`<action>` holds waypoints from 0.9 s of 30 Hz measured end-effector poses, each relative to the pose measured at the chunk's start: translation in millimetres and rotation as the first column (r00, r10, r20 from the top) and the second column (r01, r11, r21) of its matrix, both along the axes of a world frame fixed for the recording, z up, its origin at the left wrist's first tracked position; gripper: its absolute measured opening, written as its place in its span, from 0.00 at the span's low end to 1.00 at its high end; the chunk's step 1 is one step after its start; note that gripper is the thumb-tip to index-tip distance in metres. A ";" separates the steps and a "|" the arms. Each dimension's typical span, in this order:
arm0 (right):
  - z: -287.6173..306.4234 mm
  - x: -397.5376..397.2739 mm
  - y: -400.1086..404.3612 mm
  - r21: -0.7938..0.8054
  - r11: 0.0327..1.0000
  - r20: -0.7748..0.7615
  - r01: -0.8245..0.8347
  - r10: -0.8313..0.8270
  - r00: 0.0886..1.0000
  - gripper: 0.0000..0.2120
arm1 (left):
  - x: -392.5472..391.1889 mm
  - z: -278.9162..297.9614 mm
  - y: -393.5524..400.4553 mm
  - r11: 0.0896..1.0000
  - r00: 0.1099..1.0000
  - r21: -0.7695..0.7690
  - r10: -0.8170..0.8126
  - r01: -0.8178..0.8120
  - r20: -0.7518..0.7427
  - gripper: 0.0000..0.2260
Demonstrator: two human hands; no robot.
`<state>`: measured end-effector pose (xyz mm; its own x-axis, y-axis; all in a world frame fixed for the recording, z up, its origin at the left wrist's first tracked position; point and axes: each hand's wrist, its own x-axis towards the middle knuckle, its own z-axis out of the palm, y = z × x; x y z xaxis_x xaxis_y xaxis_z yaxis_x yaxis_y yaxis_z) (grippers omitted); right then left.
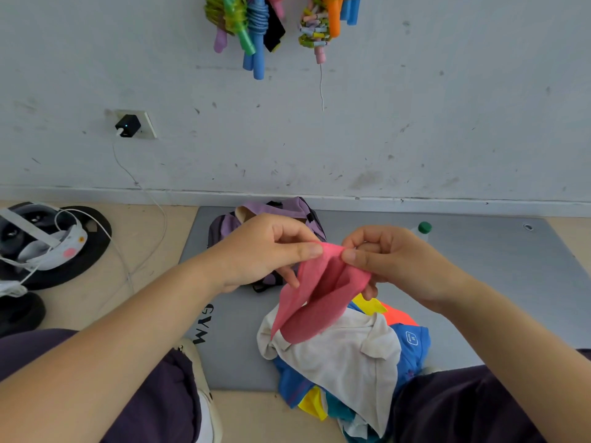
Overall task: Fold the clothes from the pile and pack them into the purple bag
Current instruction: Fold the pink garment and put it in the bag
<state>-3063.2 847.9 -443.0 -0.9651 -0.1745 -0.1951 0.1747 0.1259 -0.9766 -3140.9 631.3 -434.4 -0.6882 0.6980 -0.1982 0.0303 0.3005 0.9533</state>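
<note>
Both grips pinching the pink garment at its top edge: left hand thumb and forefinger on one corner, right hand on the other, nearly touching. It hangs in the air above the pile of clothes, lower end draping onto the white shirt.

Handling, my read: thin, light, limp fabric. It won't hold shape, so it needs edge or corner pinches and a flat surface to crease on. Not slippery, not fragile.

Purple bag sits behind my hands against the wall, mouth partly hidden.

Room: bare grey mat to the right of the pile looks good for laying flat. Green-capped bottle near the far edge, my knees close on both sides.
</note>
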 end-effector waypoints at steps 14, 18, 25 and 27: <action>11.2 3.3 -7.5 -0.018 1.000 -0.074 -0.022 0.021 0.997 0.03 | 5.1 -4.2 8.1 0.944 0.945 0.188 0.225 -0.272 0.235 0.08; 11.0 8.1 -14.0 0.176 0.984 -0.135 -0.014 0.038 0.990 0.06 | 6.7 -6.3 10.7 0.935 0.930 0.130 0.299 -0.331 0.215 0.09; 17.2 13.2 -24.8 0.003 1.000 -0.178 -0.004 0.004 0.984 0.05 | 10.7 -4.6 14.2 0.950 0.943 0.147 0.237 -0.276 0.235 0.05; 16.0 9.7 -25.7 0.121 0.982 -0.248 0.147 -0.114 0.962 0.03 | 11.8 -4.6 14.7 0.957 0.946 0.160 0.198 -0.244 0.256 0.06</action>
<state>-3053.5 822.2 -427.0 -0.9990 -0.0319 0.0305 -0.0376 0.2526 -0.9668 -3129.1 645.9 -439.0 -0.7790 0.5736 -0.2532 -0.2476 0.0896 0.9647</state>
